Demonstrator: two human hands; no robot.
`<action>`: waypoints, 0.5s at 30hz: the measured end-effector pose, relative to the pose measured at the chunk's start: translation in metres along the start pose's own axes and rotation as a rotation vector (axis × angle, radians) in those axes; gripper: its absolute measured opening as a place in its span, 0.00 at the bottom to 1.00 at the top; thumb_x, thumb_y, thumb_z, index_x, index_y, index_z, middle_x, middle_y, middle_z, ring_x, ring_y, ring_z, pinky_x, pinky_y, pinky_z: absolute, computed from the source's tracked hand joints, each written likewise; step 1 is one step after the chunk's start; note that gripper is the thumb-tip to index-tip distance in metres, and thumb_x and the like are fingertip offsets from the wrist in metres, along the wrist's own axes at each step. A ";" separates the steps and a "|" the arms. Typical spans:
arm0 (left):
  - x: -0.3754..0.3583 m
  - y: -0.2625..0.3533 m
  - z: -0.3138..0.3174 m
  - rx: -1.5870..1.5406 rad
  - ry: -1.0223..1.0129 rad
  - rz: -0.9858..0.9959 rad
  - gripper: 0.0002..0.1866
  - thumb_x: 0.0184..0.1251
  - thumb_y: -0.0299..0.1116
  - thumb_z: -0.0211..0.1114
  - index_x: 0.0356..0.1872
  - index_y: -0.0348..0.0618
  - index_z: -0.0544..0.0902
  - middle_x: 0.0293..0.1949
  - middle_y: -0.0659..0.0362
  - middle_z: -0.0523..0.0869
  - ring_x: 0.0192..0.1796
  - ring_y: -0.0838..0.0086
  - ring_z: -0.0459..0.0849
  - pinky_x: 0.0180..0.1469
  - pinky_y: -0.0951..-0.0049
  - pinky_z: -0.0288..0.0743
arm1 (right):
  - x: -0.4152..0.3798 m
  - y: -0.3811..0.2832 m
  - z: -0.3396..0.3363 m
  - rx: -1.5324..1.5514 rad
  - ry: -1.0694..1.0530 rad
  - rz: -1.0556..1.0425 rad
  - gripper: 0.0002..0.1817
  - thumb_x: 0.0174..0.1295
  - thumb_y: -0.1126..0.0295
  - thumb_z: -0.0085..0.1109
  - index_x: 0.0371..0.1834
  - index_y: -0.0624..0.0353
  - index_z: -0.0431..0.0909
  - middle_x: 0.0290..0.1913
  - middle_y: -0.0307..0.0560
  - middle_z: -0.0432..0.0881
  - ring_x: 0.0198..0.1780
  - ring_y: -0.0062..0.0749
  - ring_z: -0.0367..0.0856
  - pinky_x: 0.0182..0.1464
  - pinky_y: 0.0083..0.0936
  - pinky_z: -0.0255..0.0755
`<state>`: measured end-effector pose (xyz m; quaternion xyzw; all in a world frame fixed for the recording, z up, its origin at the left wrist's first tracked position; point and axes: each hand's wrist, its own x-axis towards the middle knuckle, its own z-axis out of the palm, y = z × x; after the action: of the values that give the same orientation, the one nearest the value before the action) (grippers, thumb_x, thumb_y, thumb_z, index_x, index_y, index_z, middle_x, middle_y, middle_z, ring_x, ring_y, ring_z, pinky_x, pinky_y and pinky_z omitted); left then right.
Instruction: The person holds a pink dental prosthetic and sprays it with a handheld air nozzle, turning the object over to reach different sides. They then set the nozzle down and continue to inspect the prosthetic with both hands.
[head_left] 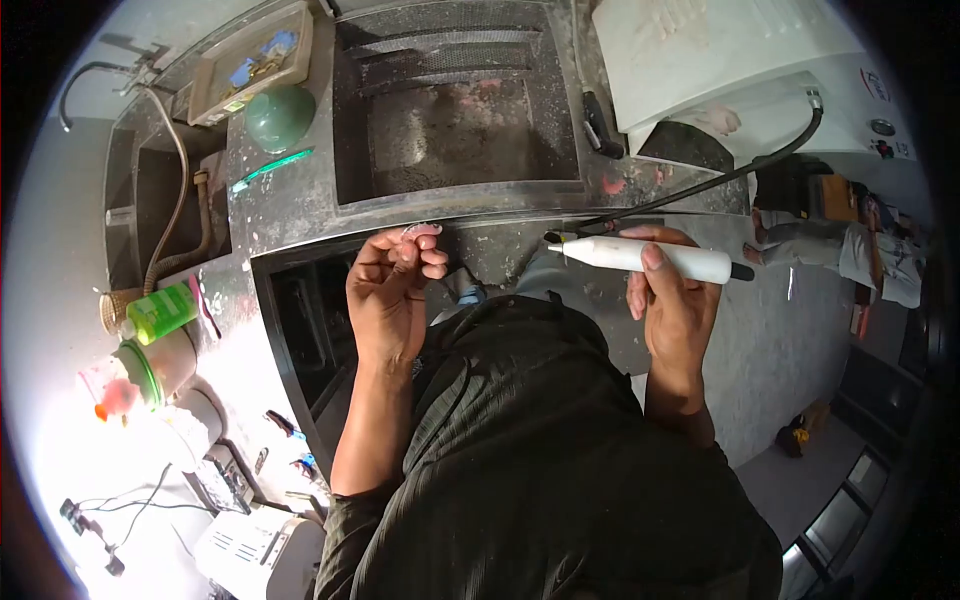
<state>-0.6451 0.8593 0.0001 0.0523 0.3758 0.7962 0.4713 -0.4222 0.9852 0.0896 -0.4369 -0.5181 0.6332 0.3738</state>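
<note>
Currently | left fingers [432, 257]: pinching pink piece [420, 231] | right fingers [655, 260]: gripping white tool [705, 264] | green bottle [163, 313] label: unreadable

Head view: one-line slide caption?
Left hand pinches a small pink piece; right hand holds a narrow-tipped white tool at a speckled counter.

Pink piece [422, 230]: partly covered by the fingers of the left hand [388, 295]; fine shape too small to resolve. White handpiece [640, 257]: mid-body partly masked by the right hand [680, 300]. Print on green bottle [163, 314] illegible at this scale. Glare washes out detail around the pink-topped container [118, 394]. Wearer's legs mostly hidden under dark clothing [560, 450]. Other person [835, 250], right side: only partly visible; face not discernible.
</note>
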 end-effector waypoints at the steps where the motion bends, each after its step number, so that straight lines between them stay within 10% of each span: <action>1: -0.001 0.001 0.002 0.015 0.009 -0.021 0.04 0.73 0.22 0.58 0.44 0.35 0.79 0.42 0.47 0.86 0.37 0.66 0.87 0.38 0.71 0.82 | 0.000 -0.001 0.005 0.000 -0.004 -0.070 0.09 0.66 0.72 0.62 0.43 0.68 0.82 0.24 0.41 0.78 0.20 0.15 0.68 0.20 0.15 0.60; 8: -0.011 0.001 0.012 0.038 0.010 -0.005 0.05 0.75 0.26 0.58 0.43 0.35 0.78 0.42 0.48 0.86 0.34 0.66 0.87 0.35 0.72 0.81 | 0.001 0.007 0.017 0.015 -0.015 -0.364 0.11 0.68 0.75 0.58 0.50 0.70 0.76 0.45 0.55 0.83 0.22 0.19 0.72 0.21 0.18 0.67; 11: -0.016 0.002 0.023 0.107 0.008 0.013 0.06 0.76 0.27 0.56 0.46 0.35 0.79 0.41 0.50 0.87 0.37 0.68 0.87 0.36 0.74 0.80 | 0.000 0.002 0.027 -0.013 0.042 -0.345 0.15 0.71 0.70 0.55 0.50 0.74 0.77 0.24 0.43 0.74 0.20 0.19 0.68 0.20 0.17 0.62; 15: -0.019 -0.001 0.033 0.197 0.046 0.006 0.08 0.76 0.29 0.57 0.45 0.33 0.78 0.42 0.48 0.87 0.36 0.65 0.89 0.36 0.73 0.82 | -0.005 0.003 0.034 -0.031 0.037 -0.361 0.15 0.70 0.69 0.56 0.51 0.73 0.76 0.26 0.44 0.75 0.20 0.19 0.68 0.20 0.18 0.63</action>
<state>-0.6196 0.8629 0.0286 0.0811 0.4628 0.7579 0.4525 -0.4524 0.9690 0.0903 -0.3543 -0.5909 0.5394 0.4841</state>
